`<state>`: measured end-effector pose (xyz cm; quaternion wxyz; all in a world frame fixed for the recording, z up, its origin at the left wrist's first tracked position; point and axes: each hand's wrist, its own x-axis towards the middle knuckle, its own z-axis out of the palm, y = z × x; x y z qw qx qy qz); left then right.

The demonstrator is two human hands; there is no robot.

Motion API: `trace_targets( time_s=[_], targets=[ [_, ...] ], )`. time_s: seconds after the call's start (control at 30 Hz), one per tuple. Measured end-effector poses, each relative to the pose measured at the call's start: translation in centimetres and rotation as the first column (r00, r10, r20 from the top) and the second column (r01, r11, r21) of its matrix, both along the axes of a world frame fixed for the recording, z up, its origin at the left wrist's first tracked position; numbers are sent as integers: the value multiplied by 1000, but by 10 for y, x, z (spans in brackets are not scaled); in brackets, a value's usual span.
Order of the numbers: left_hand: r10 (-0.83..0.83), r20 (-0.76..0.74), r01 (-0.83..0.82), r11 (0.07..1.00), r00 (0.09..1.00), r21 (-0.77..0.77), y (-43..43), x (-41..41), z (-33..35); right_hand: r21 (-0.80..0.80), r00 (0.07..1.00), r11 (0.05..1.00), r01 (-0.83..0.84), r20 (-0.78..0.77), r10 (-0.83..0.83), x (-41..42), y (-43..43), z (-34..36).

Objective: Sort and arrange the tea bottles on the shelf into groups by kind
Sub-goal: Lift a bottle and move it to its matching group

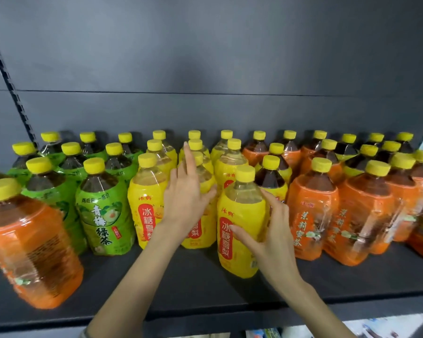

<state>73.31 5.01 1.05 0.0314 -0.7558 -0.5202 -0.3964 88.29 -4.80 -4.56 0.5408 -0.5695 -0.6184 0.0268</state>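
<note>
While most bottles look grouped green, yellow, orange from left to right, right hand [266, 230] grips a yellow-label bottle [239, 215] near mid-shelf; left hand [188, 198] rests open-fingered on neighbouring yellow bottle [195, 236]. Orange bottle [32, 247] near left probably still needs moving.

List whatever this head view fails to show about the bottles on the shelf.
Head view only:
1. Middle yellow bottle: label mostly covered by the left hand.
2. Front yellow bottle: right side hidden under the right hand.
3. Far-left orange bottle: blurred, print unreadable.
4. Far-right orange bottles: cut off by the frame edge.
5. Back-row bottles: labels hidden by bottles in front.
</note>
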Motion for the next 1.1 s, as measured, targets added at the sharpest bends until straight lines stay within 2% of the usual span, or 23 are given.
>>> trace_targets(
  time_s=[0.1, 0.23, 0.3, 0.37, 0.43, 0.5, 0.53, 0.57, 0.63, 0.67, 0.7, 0.77, 0.83, 0.93, 1.1],
  targets=[
    [-9, -8, 9, 1000, 1000, -10, -2, -2, 1, -17, 998, 998, -55, -25, 54, 0, 5, -1],
    [-59, 1, 59, 997, 998, -41, -6, -6, 2, -11, 988, 996, 89, 131, -87, -5, 13, 2],
    [-76, 4, 75, 993, 997, 89, -12, -7, 1, -56, 983, 996, 65, 174, -54, 1, 12, 10],
    [-134, -7, 132, 964, 991, 229, -20, -6, 3, -72, 988, 997, -4, 154, 15, 16, 8, 30],
    [-211, -121, 236, 936, 970, 261, -27, 0, 7, 45, 992, 999, -9, 126, 3, 33, 9, 59],
    [-242, -264, 301, 929, 934, 213, -31, 9, 8, 131, 983, 991, -2, 184, -22, 48, 20, 91],
    [-250, -318, 315, 934, 915, 171, -33, 12, 9, 93, 966, 996, -12, 259, -13, 54, 29, 104],
    [-265, -355, 327, 937, 896, 124, -35, 15, 9, -11, 931, 1000, -15, 364, 18, 60, 39, 113],
    [-310, -401, 343, 939, 862, 11, -36, 16, 8, -308, 826, 951, 5, 538, 170, 73, 61, 120],
    [-323, -411, 347, 938, 852, -19, -37, 15, 6, -426, 795, 905, 2, 549, 257, 78, 68, 119],
    [-333, -405, 352, 935, 851, -28, -37, 15, 5, -487, 792, 873, -15, 528, 308, 82, 72, 117],
    [-366, -339, 375, 926, 867, -41, -38, 15, 2, -473, 817, 880, -49, 487, 307, 86, 69, 114],
    [-380, -257, 381, 923, 888, -48, -40, 18, -1, -419, 823, 908, -5, 514, 242, 87, 60, 112],
    [-343, -207, 348, 937, 916, -13, -43, 26, -6, -355, 776, 929, 101, 612, 150, 87, 51, 108],
    [-253, -181, 257, 966, 950, -4, -42, 40, -9, -352, 756, 928, 120, 639, 144, 89, 49, 112]
  ],
)
